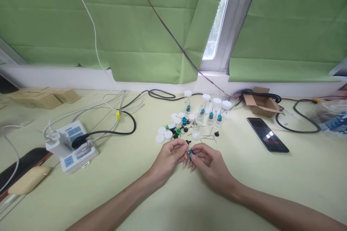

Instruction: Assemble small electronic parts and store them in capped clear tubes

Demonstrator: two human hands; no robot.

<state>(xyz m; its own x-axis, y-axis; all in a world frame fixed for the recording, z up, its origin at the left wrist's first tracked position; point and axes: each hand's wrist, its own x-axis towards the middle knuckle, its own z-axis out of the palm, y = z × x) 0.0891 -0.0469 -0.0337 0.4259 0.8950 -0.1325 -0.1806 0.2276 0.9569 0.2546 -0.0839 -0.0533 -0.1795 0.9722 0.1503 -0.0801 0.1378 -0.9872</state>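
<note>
Between the thumb and fingers of my right hand [213, 160] is a small blue metal part [191, 153]. My left hand [172, 157] is pinched closed right beside it; what its fingertips hold, if anything, is too small to make out. Just beyond both hands lies a black knob-like screw [188, 142]. Several white round caps [168, 135] and small green parts [178, 131] are scattered to the left. An uncapped clear tube [196, 133] stands behind the hands, with thin metal hex keys [208, 137] to its right. Capped tubes [217, 110] holding blue parts stand farther back.
A dark phone [268, 135] lies to the right, near an open cardboard box [261, 104]. On the left, a power strip [78, 148] carries plugs and cables. More black cable [162, 95] runs along the wall. Flat brown boxes [40, 97] sit at the far left.
</note>
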